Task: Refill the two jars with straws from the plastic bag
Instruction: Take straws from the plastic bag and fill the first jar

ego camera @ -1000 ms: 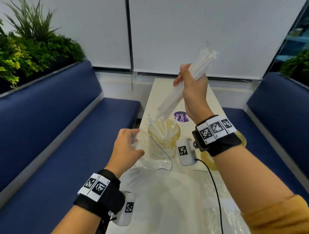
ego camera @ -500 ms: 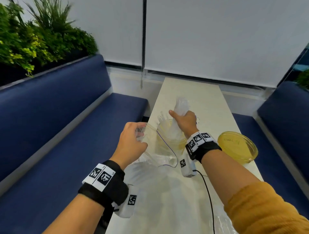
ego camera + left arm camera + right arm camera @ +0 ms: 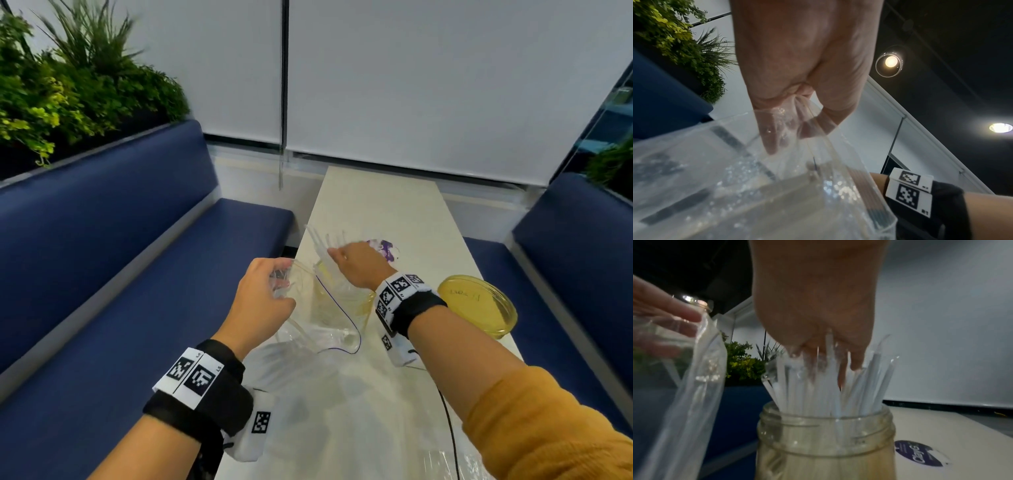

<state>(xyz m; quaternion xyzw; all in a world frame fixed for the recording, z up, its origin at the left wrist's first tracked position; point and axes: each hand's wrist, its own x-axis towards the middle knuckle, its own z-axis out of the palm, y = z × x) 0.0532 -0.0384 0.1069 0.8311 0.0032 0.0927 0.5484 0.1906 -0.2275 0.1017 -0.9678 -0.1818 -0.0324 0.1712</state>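
On the table, centre: glass jar [image 3: 346, 308] stands upright on the pale table [image 3: 376, 212], its mouth open, white straws [image 3: 818, 386] standing in it and fanning out above the rim.
Right hand: right hand [image 3: 356, 263] sits directly over the jar mouth, fingers [image 3: 856, 363] pointing down among the straw tops; they touch the straws, but the blur hides whether any are pinched.
Left hand: left hand [image 3: 260, 301] is at 9 o'clock of the jar, thumb and fingers curled tight on the gathered edge of the plastic bag [image 3: 777, 186].
Plastic bag: clear, with a thin dark line along its opening; it hangs from the left hand and spreads over the table toward 6 o'clock, its raised edge just beside the jar.
Lid: yellowish round lid [image 3: 478, 305] lies flat at 3 o'clock of the jar, beyond the right wrist.
Sticker: purple round sticker [image 3: 918, 454] on the tabletop at 1 o'clock of the jar, close to its base.
Surroundings: blue benches [image 3: 120, 274] on both sides, green plants [image 3: 68, 85] at 10 o'clock.
Second jar: cannot tell where it stands.
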